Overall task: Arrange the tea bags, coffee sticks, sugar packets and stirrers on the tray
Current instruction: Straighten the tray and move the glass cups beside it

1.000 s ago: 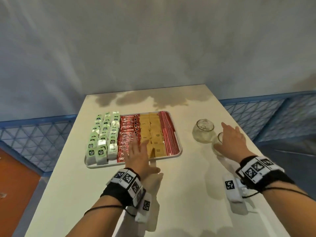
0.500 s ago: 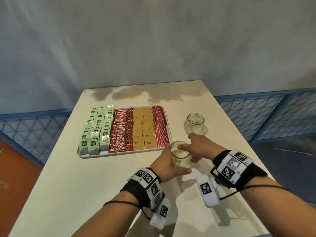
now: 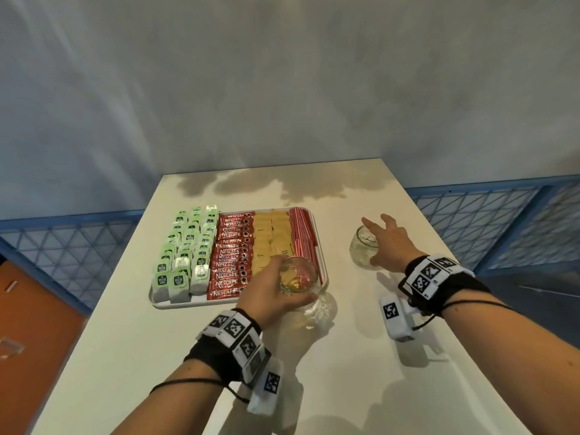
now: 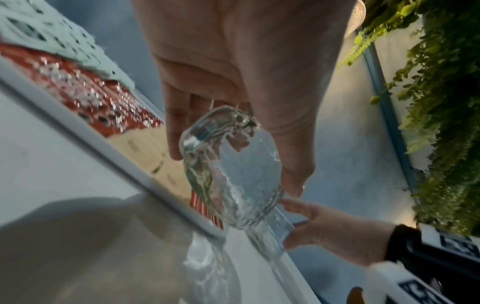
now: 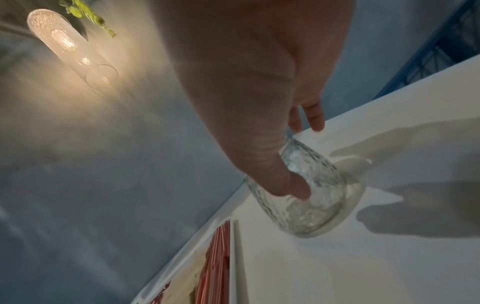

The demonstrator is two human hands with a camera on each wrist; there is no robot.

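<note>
A white tray [image 3: 320,246] holds rows of green tea bags [image 3: 185,255], red coffee sticks [image 3: 230,255], tan sugar packets [image 3: 270,237] and red-striped stirrers [image 3: 303,233]. My left hand [image 3: 266,293] grips a small clear glass jar [image 3: 298,276] [image 4: 233,174], lifted just above the tray's near right corner. It looks empty. To the right, a second glass jar [image 3: 361,249] [image 5: 311,195] stands on the table. My right hand [image 3: 376,240] reaches over it with fingers spread straight, the thumb touching its side.
The white table [image 3: 361,356] ends close behind the tray at a grey wall. Blue mesh railing [image 3: 489,221] runs along both sides below the table's edges. Bare tabletop lies in front of the tray and around the right jar.
My left hand left the tray, took the near jar from my right hand and lifted it over the tray's corner. My right hand moved away to the far jar.
</note>
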